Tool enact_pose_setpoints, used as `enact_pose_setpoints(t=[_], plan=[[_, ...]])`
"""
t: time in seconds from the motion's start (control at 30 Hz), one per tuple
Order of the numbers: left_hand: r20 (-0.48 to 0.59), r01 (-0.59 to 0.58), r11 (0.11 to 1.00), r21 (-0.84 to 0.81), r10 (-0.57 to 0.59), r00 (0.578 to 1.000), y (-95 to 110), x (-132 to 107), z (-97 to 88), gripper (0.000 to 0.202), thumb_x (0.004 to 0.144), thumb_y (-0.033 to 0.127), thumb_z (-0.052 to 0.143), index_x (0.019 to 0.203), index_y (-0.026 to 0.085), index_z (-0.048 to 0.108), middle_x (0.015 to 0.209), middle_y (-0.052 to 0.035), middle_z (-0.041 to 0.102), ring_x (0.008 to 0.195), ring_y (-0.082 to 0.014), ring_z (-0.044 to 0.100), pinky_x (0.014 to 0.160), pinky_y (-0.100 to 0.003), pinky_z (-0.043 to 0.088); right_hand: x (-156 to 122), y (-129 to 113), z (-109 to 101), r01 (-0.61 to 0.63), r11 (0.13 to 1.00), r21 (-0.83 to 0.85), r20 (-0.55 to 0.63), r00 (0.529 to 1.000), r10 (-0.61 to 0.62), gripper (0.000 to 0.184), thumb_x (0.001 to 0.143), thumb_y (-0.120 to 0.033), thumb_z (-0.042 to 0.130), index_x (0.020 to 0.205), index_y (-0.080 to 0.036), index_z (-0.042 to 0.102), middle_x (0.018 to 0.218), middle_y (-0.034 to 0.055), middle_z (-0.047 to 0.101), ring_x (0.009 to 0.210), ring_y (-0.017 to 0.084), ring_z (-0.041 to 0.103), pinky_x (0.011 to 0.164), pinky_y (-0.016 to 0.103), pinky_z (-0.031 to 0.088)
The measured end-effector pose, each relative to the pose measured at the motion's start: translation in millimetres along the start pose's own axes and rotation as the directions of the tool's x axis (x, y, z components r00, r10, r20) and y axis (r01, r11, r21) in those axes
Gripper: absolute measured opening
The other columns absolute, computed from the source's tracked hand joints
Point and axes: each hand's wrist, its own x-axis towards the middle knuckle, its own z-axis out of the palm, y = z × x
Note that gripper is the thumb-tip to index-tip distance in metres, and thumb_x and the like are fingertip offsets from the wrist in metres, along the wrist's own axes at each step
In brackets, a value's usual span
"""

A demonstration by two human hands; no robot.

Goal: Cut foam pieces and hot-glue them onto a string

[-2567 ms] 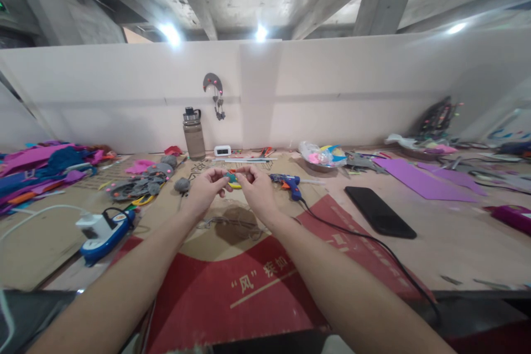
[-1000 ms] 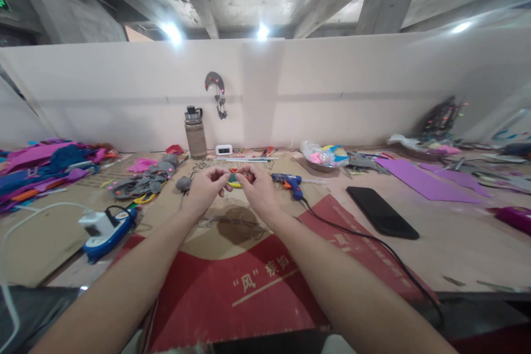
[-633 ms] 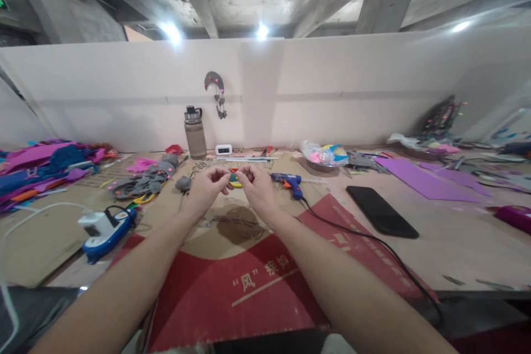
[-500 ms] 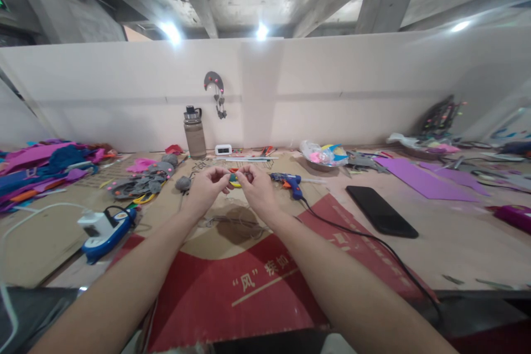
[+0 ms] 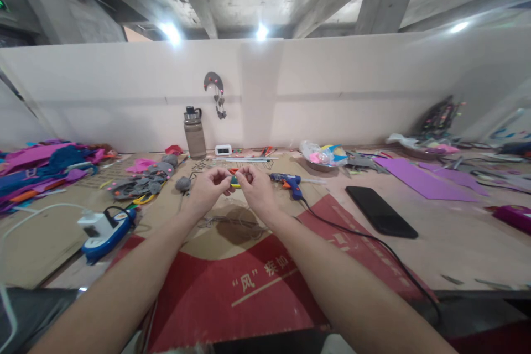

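Observation:
My left hand [image 5: 211, 188] and my right hand [image 5: 256, 188] are raised over the cardboard, close together, thumb and fingers of each pinched. What they pinch is too small to make out. A small green and yellow thing [image 5: 234, 181] shows in the gap between the fingertips; whether it is held or lies behind them I cannot tell. Loose grey string [image 5: 232, 222] lies on the cardboard below the hands. To the right of my right hand is a blue glue gun [image 5: 290, 182], its black cord running toward the front edge. A ball of grey yarn [image 5: 183, 183] sits left of my left hand.
Red and brown cardboard [image 5: 224, 293] covers the front of the table. Around it are a power strip [image 5: 108, 238], a black phone [image 5: 380, 211], purple sheets [image 5: 427, 180], felt scraps [image 5: 45, 168], a water bottle [image 5: 194, 135], a small clock [image 5: 223, 150] and a bowl [image 5: 326, 166].
Both hands stay in nearly the same place, still pinching. Only slight shifts of the fingers show, and less of the green and yellow thing is visible between them.

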Motion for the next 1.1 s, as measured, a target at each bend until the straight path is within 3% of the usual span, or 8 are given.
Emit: enact_pose_setpoints(t=[0.47,0.77,0.97,1.1], plan=[[-0.051,0.058,0.994,-0.093,-0.063,0.997,-5.5,3.3,-0.9,0.027,0.071,0.037,0.064,0.081,0.013,0.056,0.061,-0.0023,0.064,0.054,-0.0134,0.061,0.052,-0.025,0.049,-2.2,-1.0,0.2,-0.009,0.998,0.064,0.017,1.000,0.008,0.018,0.079,-0.031,0.050,0.087,-0.018,0.059,0.067,-0.0018,0.053,0.061,0.012,0.045,0.060,0.024,0.036],[0.006,0.075,0.990,-0.118,-0.075,0.997,-2.5,0.4,1.6,0.026,0.071,0.035,0.064,0.082,0.012,0.058,0.064,-0.0035,0.065,0.057,-0.0147,0.063,0.052,-0.025,0.050,-1.6,2.6,0.8,-0.004,1.000,0.023,0.032,0.999,0.003,0.017,0.078,-0.032,0.049,0.076,-0.018,0.058,0.062,-0.0025,0.053,0.057,0.011,0.043,0.055,0.023,0.033],[0.063,0.208,0.958,-0.196,-0.199,0.978,0.3,0.2,0.3,0.033,0.072,0.035,0.062,0.096,0.012,0.059,0.069,-0.0043,0.065,0.052,-0.0155,0.063,0.037,-0.020,0.040,-0.2,-1.8,0.2,-0.018,1.000,0.023,0.009,1.000,0.017,0.013,0.075,-0.028,0.048,0.073,-0.018,0.057,0.062,-0.0024,0.053,0.059,0.011,0.044,0.057,0.023,0.034],[0.036,0.194,0.960,-0.201,-0.191,0.981,-1.6,2.4,-1.6,0.032,0.072,0.035,0.061,0.094,0.012,0.061,0.064,-0.0033,0.063,0.048,-0.0121,0.059,0.035,-0.017,0.033,-0.2,-2.9,-0.5,-0.015,1.000,0.024,0.011,1.000,0.015,0.012,0.074,-0.026,0.047,0.072,-0.018,0.056,0.064,-0.0025,0.054,0.059,0.011,0.044,0.057,0.023,0.033]])
